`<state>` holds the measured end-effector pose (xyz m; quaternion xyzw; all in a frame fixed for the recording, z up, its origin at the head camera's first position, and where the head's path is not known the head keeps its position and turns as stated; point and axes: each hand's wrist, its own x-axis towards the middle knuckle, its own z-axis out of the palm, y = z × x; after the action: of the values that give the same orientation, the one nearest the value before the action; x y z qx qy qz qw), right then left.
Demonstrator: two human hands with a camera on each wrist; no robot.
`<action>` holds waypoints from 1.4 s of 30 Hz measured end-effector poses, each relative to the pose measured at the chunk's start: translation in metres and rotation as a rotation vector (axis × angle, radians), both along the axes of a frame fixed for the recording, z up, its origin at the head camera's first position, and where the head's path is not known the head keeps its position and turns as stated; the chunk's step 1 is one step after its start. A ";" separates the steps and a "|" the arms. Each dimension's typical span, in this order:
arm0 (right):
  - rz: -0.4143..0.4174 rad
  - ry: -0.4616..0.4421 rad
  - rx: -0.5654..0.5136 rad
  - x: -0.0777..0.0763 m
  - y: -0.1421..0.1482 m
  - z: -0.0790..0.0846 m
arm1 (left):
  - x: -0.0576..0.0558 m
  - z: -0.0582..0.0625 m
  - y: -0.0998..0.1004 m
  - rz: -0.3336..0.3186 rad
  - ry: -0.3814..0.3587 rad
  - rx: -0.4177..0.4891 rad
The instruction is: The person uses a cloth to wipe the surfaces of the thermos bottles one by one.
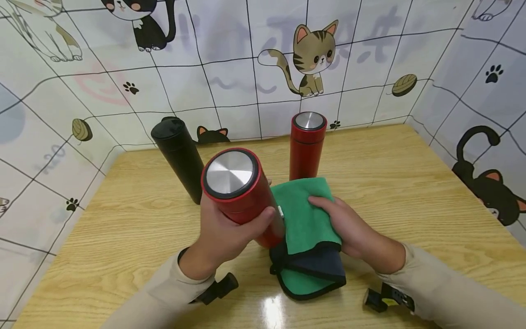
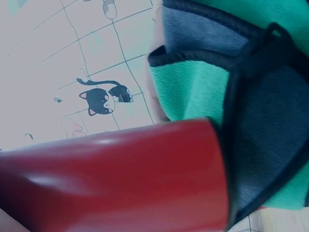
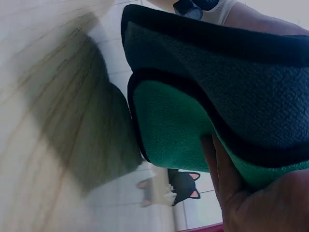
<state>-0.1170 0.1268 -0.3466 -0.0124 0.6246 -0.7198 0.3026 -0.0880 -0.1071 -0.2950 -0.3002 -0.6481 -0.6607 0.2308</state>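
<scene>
My left hand (image 1: 223, 237) grips a red thermos bottle (image 1: 269, 214) with a brushed-metal lid, tilted above the table. In the left wrist view, the red bottle (image 2: 120, 179) fills the lower left, its base right at the cloth. My right hand (image 1: 349, 226) holds a folded cloth (image 1: 306, 214), green on one side and dark grey-blue on the other, with black edging. The right wrist view shows fingers (image 3: 227, 169) against the green side of the cloth (image 3: 169, 125); the cloth's lower folds hang over the table.
A second red thermos (image 1: 306, 148) stands upright behind the cloth. To the left, a black bottle (image 1: 176, 157) stands on the wooden table (image 1: 123, 237). Walls with cat drawings (image 1: 230, 82) enclose the table at the back and sides.
</scene>
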 end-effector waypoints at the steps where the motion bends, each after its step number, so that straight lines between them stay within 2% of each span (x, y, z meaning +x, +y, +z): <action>1: 0.013 -0.011 -0.011 -0.001 0.000 -0.001 | 0.000 0.000 0.000 -0.024 0.020 0.041; 3: 0.041 -0.024 -0.037 -0.002 0.000 -0.003 | -0.001 0.001 0.001 -0.061 0.055 0.100; 5: 0.074 -0.038 -0.063 -0.003 0.000 -0.005 | -0.001 0.001 0.001 -0.070 0.081 0.121; 12: 0.163 -0.116 -0.132 0.002 -0.003 -0.009 | -0.001 -0.004 0.003 -0.022 0.134 0.142; 17: 0.205 -0.124 -0.165 0.005 -0.006 -0.009 | -0.001 -0.006 0.003 0.015 0.155 0.150; 22: 0.196 -0.126 -0.172 0.006 -0.007 -0.010 | 0.001 -0.006 0.004 0.011 0.113 0.145; 25: 0.186 -0.120 -0.171 0.006 -0.008 -0.010 | 0.001 -0.007 0.006 -0.022 0.139 0.147; 29: 0.177 -0.096 -0.156 0.006 -0.008 -0.010 | 0.000 -0.011 0.008 -0.060 0.213 0.147; 32: 0.166 -0.071 -0.135 0.006 -0.007 -0.010 | -0.001 -0.011 0.008 -0.051 0.232 0.164; 36: 0.159 -0.055 -0.116 0.007 -0.007 -0.010 | -0.001 -0.010 0.009 -0.026 0.202 0.171; 42: 0.169 -0.048 -0.125 0.007 -0.010 -0.011 | 0.006 -0.009 0.011 -0.036 0.202 0.138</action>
<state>-0.1101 0.1170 -0.3574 -0.0667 0.5678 -0.7293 0.3759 -0.0819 -0.0960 -0.3040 -0.3601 -0.5692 -0.6742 0.3030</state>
